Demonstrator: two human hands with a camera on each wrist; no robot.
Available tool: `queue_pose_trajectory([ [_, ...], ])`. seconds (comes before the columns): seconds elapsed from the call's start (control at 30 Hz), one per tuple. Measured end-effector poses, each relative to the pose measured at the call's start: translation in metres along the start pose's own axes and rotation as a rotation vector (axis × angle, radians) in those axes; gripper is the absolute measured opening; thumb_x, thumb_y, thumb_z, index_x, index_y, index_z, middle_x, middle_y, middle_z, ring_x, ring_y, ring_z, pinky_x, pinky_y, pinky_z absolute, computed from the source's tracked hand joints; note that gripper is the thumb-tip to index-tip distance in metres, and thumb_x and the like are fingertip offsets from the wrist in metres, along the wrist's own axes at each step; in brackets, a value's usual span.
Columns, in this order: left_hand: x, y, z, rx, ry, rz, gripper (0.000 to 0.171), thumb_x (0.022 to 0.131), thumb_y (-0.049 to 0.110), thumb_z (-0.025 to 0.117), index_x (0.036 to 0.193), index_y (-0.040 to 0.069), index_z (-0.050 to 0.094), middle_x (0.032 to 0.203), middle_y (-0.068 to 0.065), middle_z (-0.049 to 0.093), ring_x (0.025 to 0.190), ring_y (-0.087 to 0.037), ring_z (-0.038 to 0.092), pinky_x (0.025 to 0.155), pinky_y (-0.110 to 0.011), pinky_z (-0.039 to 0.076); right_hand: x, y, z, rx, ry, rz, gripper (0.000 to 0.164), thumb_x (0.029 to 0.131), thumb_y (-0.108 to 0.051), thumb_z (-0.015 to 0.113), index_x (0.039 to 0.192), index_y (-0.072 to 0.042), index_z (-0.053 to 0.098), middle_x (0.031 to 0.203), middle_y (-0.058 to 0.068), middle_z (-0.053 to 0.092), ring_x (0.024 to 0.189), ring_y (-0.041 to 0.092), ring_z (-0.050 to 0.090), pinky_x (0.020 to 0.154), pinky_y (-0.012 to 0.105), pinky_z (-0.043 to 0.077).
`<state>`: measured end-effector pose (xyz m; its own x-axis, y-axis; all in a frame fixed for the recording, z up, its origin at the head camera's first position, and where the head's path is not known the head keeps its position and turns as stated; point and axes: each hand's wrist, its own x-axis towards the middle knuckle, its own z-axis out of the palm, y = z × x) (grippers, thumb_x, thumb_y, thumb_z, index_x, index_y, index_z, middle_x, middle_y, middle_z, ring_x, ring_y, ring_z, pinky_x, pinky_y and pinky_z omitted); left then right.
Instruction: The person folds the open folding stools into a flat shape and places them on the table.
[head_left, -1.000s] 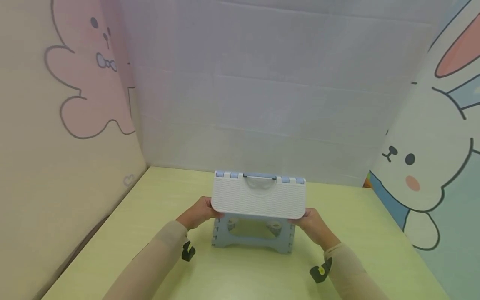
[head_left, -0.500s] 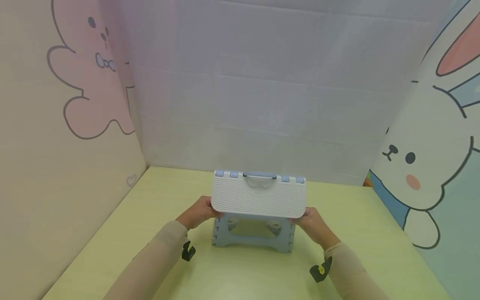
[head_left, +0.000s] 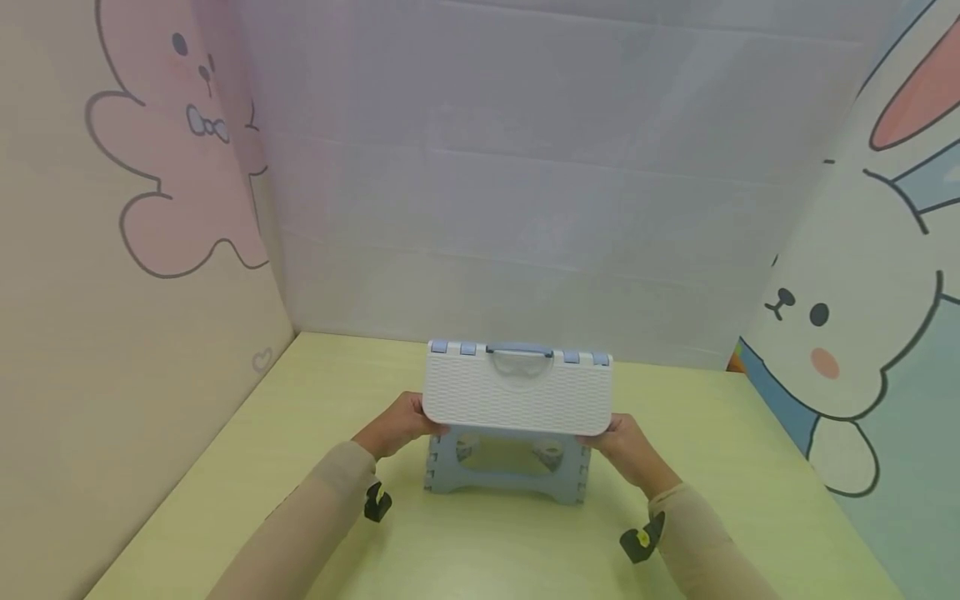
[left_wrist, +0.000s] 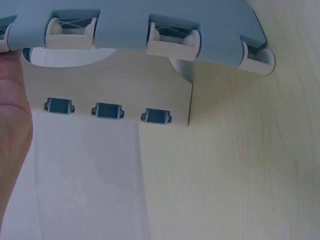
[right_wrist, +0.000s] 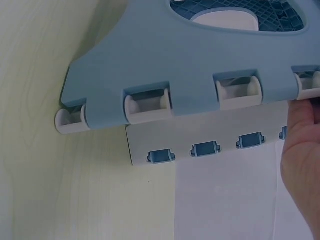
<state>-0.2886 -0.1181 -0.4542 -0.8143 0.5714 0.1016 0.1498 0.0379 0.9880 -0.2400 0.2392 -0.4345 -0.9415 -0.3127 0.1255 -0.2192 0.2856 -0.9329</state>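
A folding step stool [head_left: 517,392] with a white woven-textured top and pale blue legs stands on the table. Its top slopes toward me, and a blue carry handle [head_left: 519,350] runs along the upper edge. My left hand [head_left: 401,423] grips the top's left near corner, with its fingers partly hidden beneath. At the opposite corner my right hand [head_left: 626,450] holds the top the same way. In the left wrist view, a blue leg panel [left_wrist: 122,25] with white hinge knuckles crosses above the palm. The right wrist view shows a similar blue panel [right_wrist: 150,55] beside the hand.
The light yellow wood-grain table [head_left: 300,517] extends around the stool. A plain pale wall sheet [head_left: 540,192] closes off the back. Side walls carry a pink cartoon animal [head_left: 187,183] on the left and a white cartoon rabbit [head_left: 840,333] on the right.
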Motion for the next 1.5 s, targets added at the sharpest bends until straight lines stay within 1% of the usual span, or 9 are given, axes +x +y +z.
queue_pose_trajectory([
  [0.17, 0.0003, -0.0004, -0.0006, -0.008, 0.001, -0.001, 0.04, 0.084, -0.005, 0.063, 0.121, -0.016, 0.055, 0.126, -0.028, 0.056, 0.118, -0.036, 0.052, 0.098, -0.054, 0.041, -0.0002, -0.0016, 0.0, 0.009, -0.004, -0.008, 0.035, 0.088, -0.004, 0.06, 0.116, 0.016, 0.057, 0.117, 0.012, 0.065, 0.11, 0.014, 0.057, 0.1, 0.058, 0.037],
  [0.33, 0.0007, -0.0002, -0.0008, -0.005, -0.002, -0.006, 0.039, 0.085, -0.004, 0.063, 0.121, -0.015, 0.055, 0.126, -0.027, 0.056, 0.118, -0.035, 0.052, 0.098, -0.053, 0.042, -0.0011, -0.0037, 0.0006, 0.008, -0.009, -0.026, 0.031, 0.088, -0.004, 0.061, 0.114, 0.013, 0.061, 0.116, 0.009, 0.067, 0.106, 0.006, 0.057, 0.099, 0.055, 0.039],
  [0.43, 0.0004, 0.0002, -0.0005, -0.002, -0.006, -0.003, 0.039, 0.085, -0.004, 0.063, 0.121, -0.015, 0.055, 0.127, -0.027, 0.056, 0.118, -0.035, 0.053, 0.098, -0.052, 0.042, -0.0013, -0.0042, 0.0013, 0.007, -0.005, -0.024, 0.03, 0.088, -0.004, 0.061, 0.114, 0.011, 0.063, 0.115, 0.009, 0.067, 0.105, 0.005, 0.058, 0.098, 0.053, 0.04],
  [0.63, 0.0004, -0.0006, -0.0003, -0.003, -0.012, 0.003, 0.039, 0.085, -0.004, 0.062, 0.122, -0.015, 0.054, 0.127, -0.027, 0.055, 0.118, -0.035, 0.052, 0.098, -0.053, 0.041, -0.0004, -0.0018, 0.0, 0.014, -0.015, -0.026, 0.036, 0.088, -0.003, 0.061, 0.116, 0.019, 0.055, 0.116, 0.011, 0.066, 0.104, 0.003, 0.057, 0.099, 0.056, 0.039],
  [0.83, 0.0007, 0.0001, 0.0002, 0.009, -0.012, 0.004, 0.039, 0.085, -0.003, 0.062, 0.122, -0.014, 0.055, 0.127, -0.027, 0.055, 0.117, -0.034, 0.053, 0.097, -0.055, 0.041, 0.0023, 0.0022, -0.0009, 0.021, -0.009, -0.02, 0.038, 0.087, -0.003, 0.061, 0.117, 0.02, 0.054, 0.114, 0.008, 0.067, 0.103, 0.004, 0.059, 0.097, 0.049, 0.041],
  [1.03, 0.0005, 0.0021, 0.0014, 0.019, -0.007, -0.004, 0.039, 0.086, -0.003, 0.061, 0.123, -0.014, 0.055, 0.129, -0.027, 0.054, 0.119, -0.036, 0.052, 0.098, -0.056, 0.04, 0.0027, 0.0036, -0.0016, 0.002, -0.011, -0.02, 0.038, 0.088, -0.004, 0.061, 0.118, 0.018, 0.055, 0.119, 0.024, 0.061, 0.105, 0.009, 0.058, 0.097, 0.054, 0.041],
  [1.13, 0.0006, 0.0025, 0.0016, 0.019, -0.005, -0.01, 0.038, 0.086, -0.003, 0.061, 0.123, -0.014, 0.055, 0.129, -0.026, 0.054, 0.119, -0.036, 0.052, 0.099, -0.056, 0.04, 0.0028, 0.0037, -0.0017, 0.0, -0.009, -0.013, 0.038, 0.088, -0.004, 0.06, 0.118, 0.018, 0.055, 0.121, 0.027, 0.059, 0.106, 0.01, 0.058, 0.098, 0.056, 0.04],
  [1.47, -0.0003, 0.0018, 0.0013, 0.008, 0.004, 0.004, 0.038, 0.086, -0.005, 0.061, 0.122, -0.016, 0.054, 0.129, -0.029, 0.053, 0.119, -0.037, 0.052, 0.099, -0.056, 0.039, 0.0039, 0.0044, -0.0019, 0.019, -0.023, -0.028, 0.039, 0.087, -0.003, 0.06, 0.118, 0.02, 0.053, 0.117, 0.012, 0.065, 0.103, 0.002, 0.059, 0.098, 0.055, 0.039],
  [1.5, -0.0008, 0.002, 0.0012, 0.007, 0.007, 0.006, 0.038, 0.086, -0.005, 0.061, 0.122, -0.016, 0.054, 0.128, -0.029, 0.054, 0.118, -0.037, 0.052, 0.099, -0.055, 0.04, 0.0042, 0.0044, -0.0018, 0.019, -0.025, -0.031, 0.039, 0.087, -0.003, 0.06, 0.118, 0.02, 0.053, 0.117, 0.014, 0.065, 0.103, 0.002, 0.058, 0.098, 0.055, 0.039],
])
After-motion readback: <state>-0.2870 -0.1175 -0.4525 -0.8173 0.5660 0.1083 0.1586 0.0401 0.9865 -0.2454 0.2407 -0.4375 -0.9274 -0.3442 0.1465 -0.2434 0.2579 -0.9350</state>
